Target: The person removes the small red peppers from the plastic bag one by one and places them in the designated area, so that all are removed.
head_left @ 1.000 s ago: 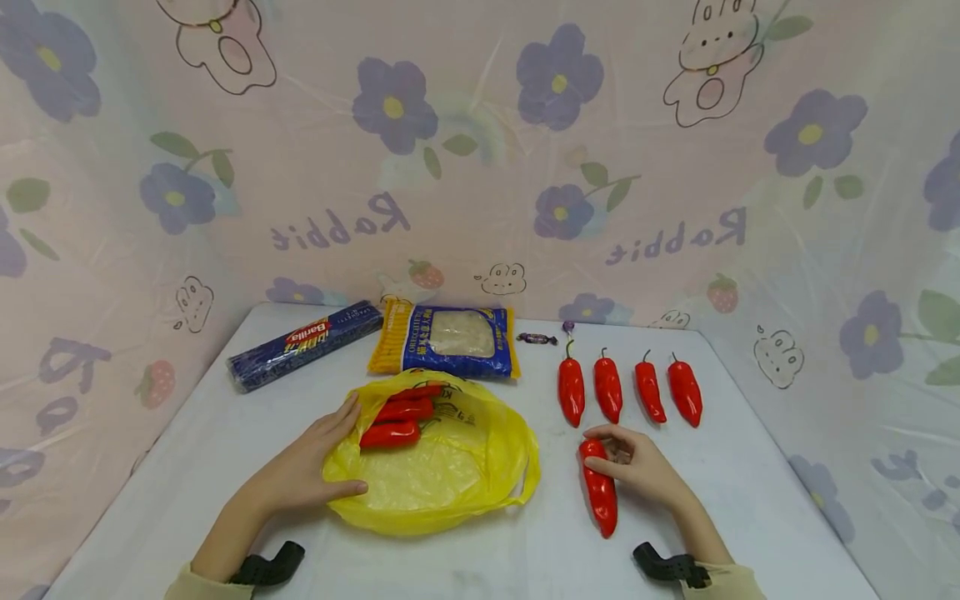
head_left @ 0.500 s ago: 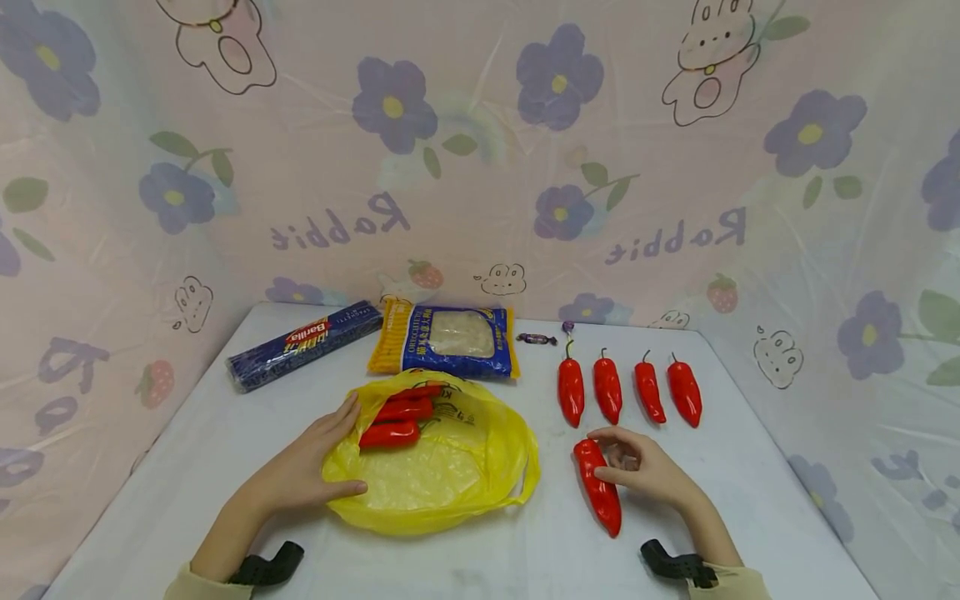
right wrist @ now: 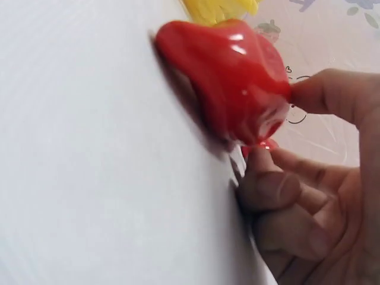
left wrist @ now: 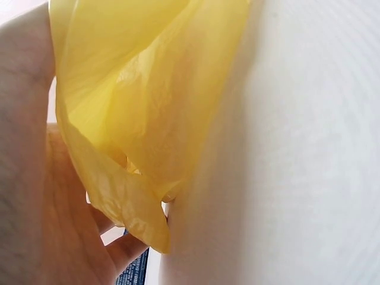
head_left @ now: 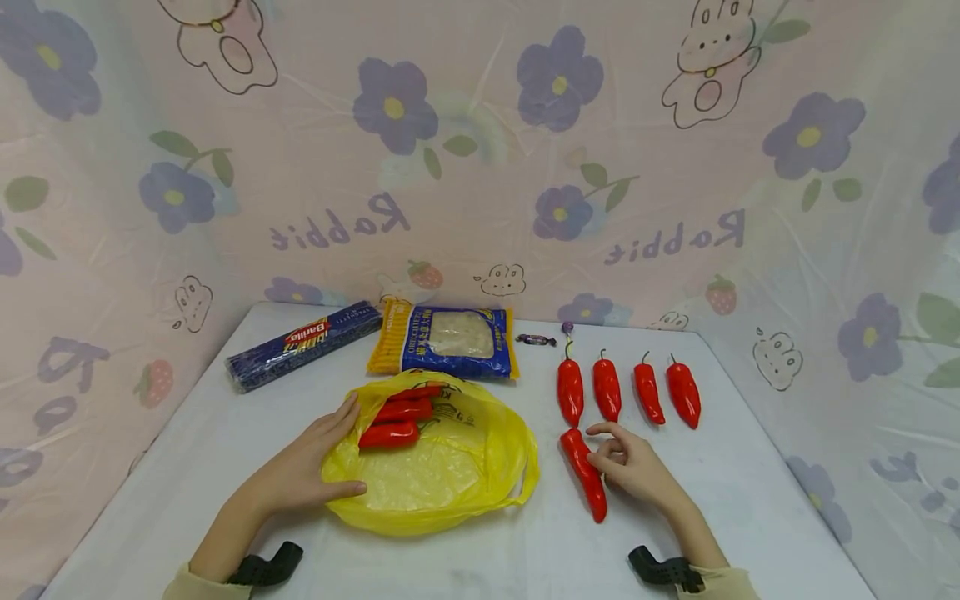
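In the head view, a yellow plastic bag (head_left: 420, 492) lies with its mouth toward me and several red peppers (head_left: 390, 434) inside. My left hand (head_left: 311, 458) rests along its left side, thumb and fingers spread at the rim. The left wrist view has the yellow film (left wrist: 148, 107) in front of that palm. Right of the bag, one red pepper (head_left: 585, 479) lies slanted, stem end away from me. The thumb of my right hand (head_left: 637, 467) touches the pepper's right side; the index finger reaches past its far end, the other fingers loosely bent.
Several red peppers (head_left: 607, 390) stand in a row at the right, just beyond my right hand. A blue spaghetti pack (head_left: 303, 346) and a blue-and-yellow pasta bag (head_left: 457, 342) lie at the back. A wrapped candy (head_left: 536, 340) lies beside them. Patterned cloth (head_left: 480, 183) encloses the white table (head_left: 285, 567).
The single pepper has shifted left and away from me, and its near end now points more to the right. My right fingers have come off its top. The left hand stays put.
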The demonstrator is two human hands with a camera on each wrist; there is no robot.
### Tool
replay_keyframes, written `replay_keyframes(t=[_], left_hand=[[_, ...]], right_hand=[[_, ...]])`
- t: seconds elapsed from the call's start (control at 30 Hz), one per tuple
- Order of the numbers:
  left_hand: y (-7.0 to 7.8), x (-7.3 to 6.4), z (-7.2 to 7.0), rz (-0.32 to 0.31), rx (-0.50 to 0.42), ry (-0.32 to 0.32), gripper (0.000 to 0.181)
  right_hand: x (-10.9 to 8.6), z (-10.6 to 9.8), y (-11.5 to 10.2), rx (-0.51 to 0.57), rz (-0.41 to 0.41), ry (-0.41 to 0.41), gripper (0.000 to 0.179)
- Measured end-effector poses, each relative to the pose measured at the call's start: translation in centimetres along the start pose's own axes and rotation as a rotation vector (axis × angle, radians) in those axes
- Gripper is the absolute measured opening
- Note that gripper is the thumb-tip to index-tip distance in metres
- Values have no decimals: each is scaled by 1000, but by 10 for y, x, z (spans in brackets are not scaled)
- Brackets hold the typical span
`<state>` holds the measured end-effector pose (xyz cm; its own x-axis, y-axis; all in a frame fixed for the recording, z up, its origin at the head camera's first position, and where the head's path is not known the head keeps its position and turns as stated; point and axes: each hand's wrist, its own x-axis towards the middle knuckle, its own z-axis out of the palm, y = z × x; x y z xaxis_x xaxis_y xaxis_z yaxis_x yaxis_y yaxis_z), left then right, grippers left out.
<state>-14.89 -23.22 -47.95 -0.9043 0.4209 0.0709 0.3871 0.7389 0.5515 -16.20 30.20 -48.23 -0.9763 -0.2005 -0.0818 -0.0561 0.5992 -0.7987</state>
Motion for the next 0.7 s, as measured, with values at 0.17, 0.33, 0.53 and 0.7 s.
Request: replay_keyframes(t=[0.17,0.33,0.53,0.7], left_hand=[[-1,0,1,0,-5,6,117],[-3,1,3,-2,-6,8,117],[-4,2,4,-3,-7,7,117],[-3,3,4,-2,-5,9,118]], right_hand=[[1,6,-2,-34,-50,11,58],[2,13,-2,-45,-141,-9,68],[0,18,-6,-78,-149,-36,63],[1,19,-8,-102,-106,-10,58]])
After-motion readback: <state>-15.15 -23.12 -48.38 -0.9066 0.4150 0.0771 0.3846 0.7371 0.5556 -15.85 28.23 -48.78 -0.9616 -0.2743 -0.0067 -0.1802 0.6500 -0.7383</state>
